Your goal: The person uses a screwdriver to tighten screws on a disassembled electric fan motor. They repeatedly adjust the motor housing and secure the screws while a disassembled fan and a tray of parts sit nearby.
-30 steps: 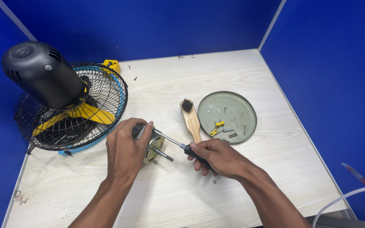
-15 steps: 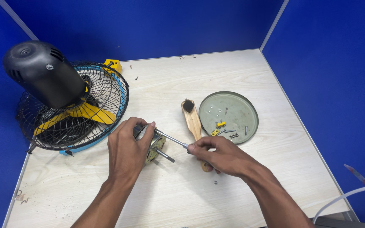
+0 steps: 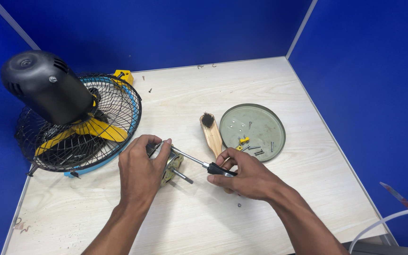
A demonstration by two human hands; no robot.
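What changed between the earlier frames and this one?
Very little. The right hand shifted its grip slightly on the screwdriver, whose tip stays at the small motor part held by the left hand. The fan, wooden brush and round tray of screws have not moved.

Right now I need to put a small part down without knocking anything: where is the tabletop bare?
Bare wood lies along the near edge of the table, between the forearms, and at the far side between the fan and the round tray. It is crowded mid-table: left hand on the metal part, right hand on the screwdriver, brush beside the tray.
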